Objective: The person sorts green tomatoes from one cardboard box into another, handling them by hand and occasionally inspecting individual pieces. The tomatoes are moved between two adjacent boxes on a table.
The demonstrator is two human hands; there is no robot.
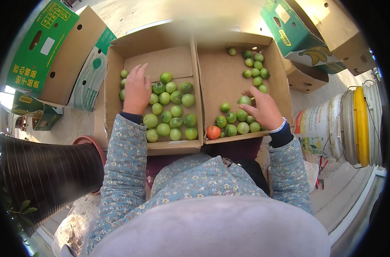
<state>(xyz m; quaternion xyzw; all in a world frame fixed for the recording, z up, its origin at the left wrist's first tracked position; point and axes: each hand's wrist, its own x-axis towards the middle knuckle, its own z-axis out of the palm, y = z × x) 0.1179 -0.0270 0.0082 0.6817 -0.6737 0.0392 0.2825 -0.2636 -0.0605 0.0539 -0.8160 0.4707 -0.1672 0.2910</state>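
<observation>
Two open cardboard boxes stand side by side before me. My left hand is over the left part of the left box, above green tomatoes; what lies under its fingers is hidden. Many green tomatoes of mixed size lie to the right of that hand. In the right box, my right hand has its thumb and fingers around a pale green tomato. More green tomatoes are beneath it, with a red tomato at the near left corner. Another group lies along the far right side.
Green and brown banana cartons stand at the left, others at the upper right. Stacked buckets are on the right, with red-handled tools near them. A dark ribbed pot lies at the lower left.
</observation>
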